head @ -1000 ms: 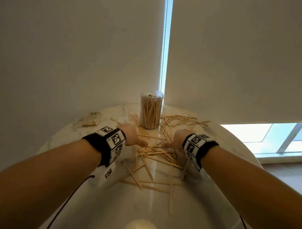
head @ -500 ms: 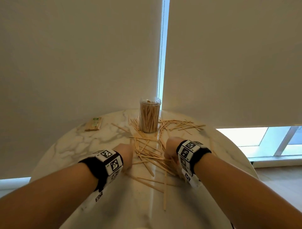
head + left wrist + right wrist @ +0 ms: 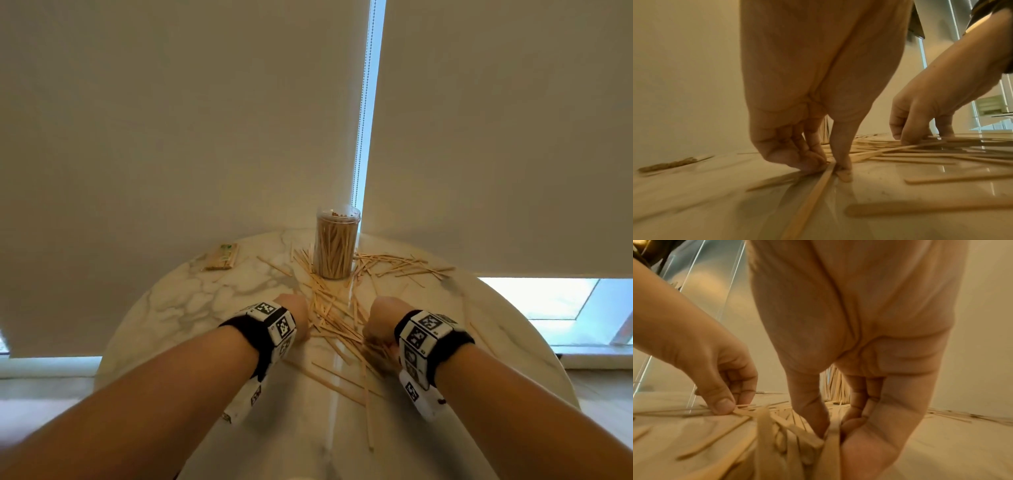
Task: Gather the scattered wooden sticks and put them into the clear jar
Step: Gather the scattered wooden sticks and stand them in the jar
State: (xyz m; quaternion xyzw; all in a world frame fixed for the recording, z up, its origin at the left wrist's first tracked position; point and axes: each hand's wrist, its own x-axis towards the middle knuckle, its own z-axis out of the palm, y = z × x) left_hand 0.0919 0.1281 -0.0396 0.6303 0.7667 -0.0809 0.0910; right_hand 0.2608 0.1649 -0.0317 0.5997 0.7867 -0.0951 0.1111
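A clear jar (image 3: pixel 335 245), packed with upright wooden sticks, stands at the far side of the round marble table (image 3: pixel 178 301). Loose wooden sticks (image 3: pixel 330 317) lie scattered from the jar toward me. My left hand (image 3: pixel 295 312) is down at the left edge of the pile; in the left wrist view its thumb and fingers (image 3: pixel 833 165) pinch one long stick (image 3: pixel 812 198) against the table. My right hand (image 3: pixel 379 320) is at the pile's right side, and its thumb and fingers (image 3: pixel 833 426) grip a bundle of sticks (image 3: pixel 793 434).
A small flat packet (image 3: pixel 222 257) lies at the table's far left. More sticks (image 3: pixel 404 265) fan out to the right of the jar. Pale roller blinds hang close behind the table, with a bright gap behind the jar.
Both hands have drawn back from near the jar toward me and dropped onto the pile. Their fingers have curled round sticks.
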